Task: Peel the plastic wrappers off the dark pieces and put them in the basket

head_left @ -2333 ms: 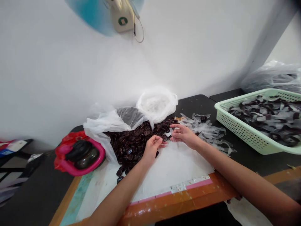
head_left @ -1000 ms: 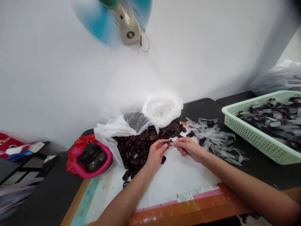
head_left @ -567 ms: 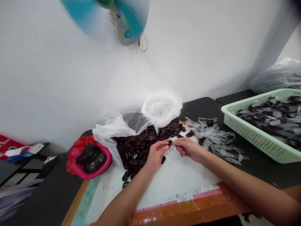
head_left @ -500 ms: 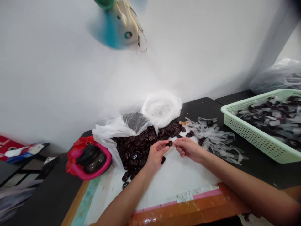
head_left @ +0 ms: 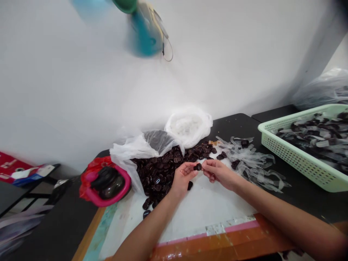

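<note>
My left hand [head_left: 182,178] pinches a small dark brown plastic piece [head_left: 198,167] between thumb and fingertips, above the white sheet. From the right, my right hand [head_left: 219,174] meets it with thumb and forefinger pressed together at the piece's edge; whatever lies between those fingertips is too small to make out. Behind and left of my left hand spreads a heap of similar glossy dark pieces [head_left: 157,175], spilling from a clear plastic bag [head_left: 127,150]. Beyond my right hand lies a tangle of translucent strips [head_left: 252,161], with a few dark pieces among them.
A pale green basket [head_left: 299,156] full of dark pieces and translucent strips stands at the right. At the back sits a white plastic bag [head_left: 189,127]. A pink-rimmed container [head_left: 95,198] with a dark jar is on the left. A blurred fan [head_left: 146,32] hangs on the wall.
The camera view has shifted slightly. The dark piece has turned a little in my left fingertips and shows a round end. Both hands stay together over the sheet.
</note>
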A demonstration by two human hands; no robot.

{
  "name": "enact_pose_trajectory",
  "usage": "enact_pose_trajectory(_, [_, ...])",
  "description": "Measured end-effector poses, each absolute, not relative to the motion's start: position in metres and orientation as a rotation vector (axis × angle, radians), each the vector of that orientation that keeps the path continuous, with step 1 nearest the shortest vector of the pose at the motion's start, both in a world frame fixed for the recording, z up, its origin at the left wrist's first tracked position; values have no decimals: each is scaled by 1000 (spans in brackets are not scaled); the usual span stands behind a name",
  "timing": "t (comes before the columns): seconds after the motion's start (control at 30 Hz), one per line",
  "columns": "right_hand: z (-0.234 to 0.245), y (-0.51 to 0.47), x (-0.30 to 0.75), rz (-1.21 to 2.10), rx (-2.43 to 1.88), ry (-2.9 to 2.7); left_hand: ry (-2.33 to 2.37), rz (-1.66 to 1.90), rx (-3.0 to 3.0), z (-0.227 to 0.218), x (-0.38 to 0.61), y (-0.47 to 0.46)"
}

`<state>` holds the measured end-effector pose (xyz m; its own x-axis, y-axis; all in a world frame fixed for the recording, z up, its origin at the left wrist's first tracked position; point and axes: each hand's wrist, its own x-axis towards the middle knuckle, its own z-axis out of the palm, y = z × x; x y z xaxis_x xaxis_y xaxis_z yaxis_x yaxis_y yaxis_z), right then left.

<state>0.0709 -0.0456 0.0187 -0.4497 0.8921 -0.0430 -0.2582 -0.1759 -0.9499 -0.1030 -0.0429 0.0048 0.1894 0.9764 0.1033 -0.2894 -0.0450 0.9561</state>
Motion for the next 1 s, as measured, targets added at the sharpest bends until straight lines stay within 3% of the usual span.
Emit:
enact_pose_trajectory(0.4, [13,-50,64,1687,-765,-1261,907,1209,1288,8,-104,-47])
enact_pose_trajectory(0.77, [11,-52,61,966,-1012,-1743,1004,1333,1428,5,-101,-47])
enact_pose_trajectory(1.0, [11,-58,62,709,-1039,-1935,1099,1321,1631,1,-105,-45])
